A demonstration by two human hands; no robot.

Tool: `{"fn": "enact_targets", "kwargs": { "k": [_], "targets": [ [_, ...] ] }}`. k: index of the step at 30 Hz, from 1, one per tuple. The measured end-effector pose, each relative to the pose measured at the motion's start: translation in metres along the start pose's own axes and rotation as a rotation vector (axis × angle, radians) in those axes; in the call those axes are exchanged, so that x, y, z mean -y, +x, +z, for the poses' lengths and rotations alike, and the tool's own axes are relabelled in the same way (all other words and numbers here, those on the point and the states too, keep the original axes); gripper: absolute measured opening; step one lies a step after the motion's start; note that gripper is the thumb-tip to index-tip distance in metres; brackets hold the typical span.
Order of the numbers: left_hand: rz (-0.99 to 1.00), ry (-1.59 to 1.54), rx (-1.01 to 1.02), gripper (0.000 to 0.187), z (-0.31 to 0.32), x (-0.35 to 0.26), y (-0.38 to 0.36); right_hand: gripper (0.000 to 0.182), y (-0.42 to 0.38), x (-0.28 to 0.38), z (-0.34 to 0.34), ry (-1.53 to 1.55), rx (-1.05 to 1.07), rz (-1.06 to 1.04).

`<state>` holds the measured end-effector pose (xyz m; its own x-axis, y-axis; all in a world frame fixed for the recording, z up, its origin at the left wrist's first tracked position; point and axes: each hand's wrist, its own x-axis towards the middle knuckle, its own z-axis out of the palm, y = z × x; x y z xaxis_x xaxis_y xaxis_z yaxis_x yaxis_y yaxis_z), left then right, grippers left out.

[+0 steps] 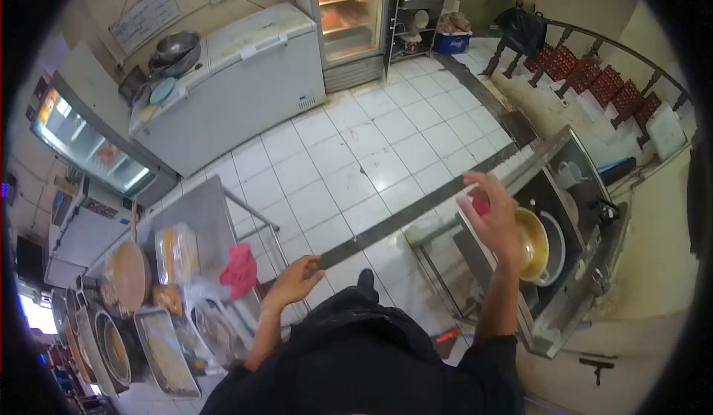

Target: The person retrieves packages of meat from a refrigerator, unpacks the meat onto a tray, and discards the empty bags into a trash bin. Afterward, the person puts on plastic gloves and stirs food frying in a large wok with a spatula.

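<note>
Two hands. Right hand point(490, 218): grip closed around one red thing point(480, 202), partly hidden by fingers. One yellow bowl point(532, 245) just beside it, in sink point(526, 324), overlapping one big pale bowl point(555, 248). Left hand point(295, 281): grip released, fingers bent, near one pink cloth point(239, 270) at edge of worktop point(194, 205).

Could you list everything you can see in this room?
Chest freezer: one, white, far wall
Lit fridges: two, grey, either side of it
Whiteboard: one, white, above it
Cooler: one, blue, far side
Bag: one, black, on railing
Table: one, grey, left
Cloth: one, pink, table edge
Bowl: one, yellow, in sink
Sink: one, grey, right
Small clutter: uncounted
Left hand: one, bare, near table
Right hand: one, bare, by sink
</note>
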<state>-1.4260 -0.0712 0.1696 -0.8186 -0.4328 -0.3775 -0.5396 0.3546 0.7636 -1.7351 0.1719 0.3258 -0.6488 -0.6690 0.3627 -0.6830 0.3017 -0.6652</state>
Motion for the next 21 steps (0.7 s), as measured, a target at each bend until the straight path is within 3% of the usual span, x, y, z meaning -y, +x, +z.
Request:
{"fn": "enact_targets", "kwargs": {
  "k": [3, 4, 9, 13, 16, 18, 20, 21],
  "targets": [
    [0.273, 0.285, -0.042, 0.047, -0.005, -0.011, 0.105, 0.038, 0.045, -0.032, -0.023, 0.011, -0.104, -0.007],
    [0.293, 0.305, -0.022, 0.047, -0.012, -0.033, 0.133, 0.037, 0.064, -0.039, -0.04, -0.049, -0.22, -0.122],
    [0.437, 0.328, 0.024, 0.046, -0.065, -0.15, 0.27, 0.023, 0.146, -0.078, -0.133, -0.017, -0.48, -0.249],
    [0.303, 0.203, 0.033, 0.046, -0.084, -0.157, 0.378, 0.024, 0.237, -0.156, -0.129, 0.112, -0.398, -0.083],
    [0.132, 0.044, -0.135, 0.048, -0.069, -0.076, 0.457, 0.024, 0.328, -0.237, -0.075, 0.14, -0.161, 0.051],
    [0.011, 0.362, -0.295, 0.056, -0.019, 0.094, 0.514, 0.026, 0.394, -0.279, -0.024, 0.145, 0.02, 0.099],
    [-0.284, 0.358, -0.188, 0.057, 0.005, 0.146, 0.493, 0.03, 0.452, -0.303, 0.034, 0.162, 0.197, 0.118],
    [-0.337, 0.545, 0.171, 0.056, 0.025, 0.214, 0.504, 0.032, 0.476, -0.317, 0.066, 0.197, 0.27, 0.113]
  ]
}}
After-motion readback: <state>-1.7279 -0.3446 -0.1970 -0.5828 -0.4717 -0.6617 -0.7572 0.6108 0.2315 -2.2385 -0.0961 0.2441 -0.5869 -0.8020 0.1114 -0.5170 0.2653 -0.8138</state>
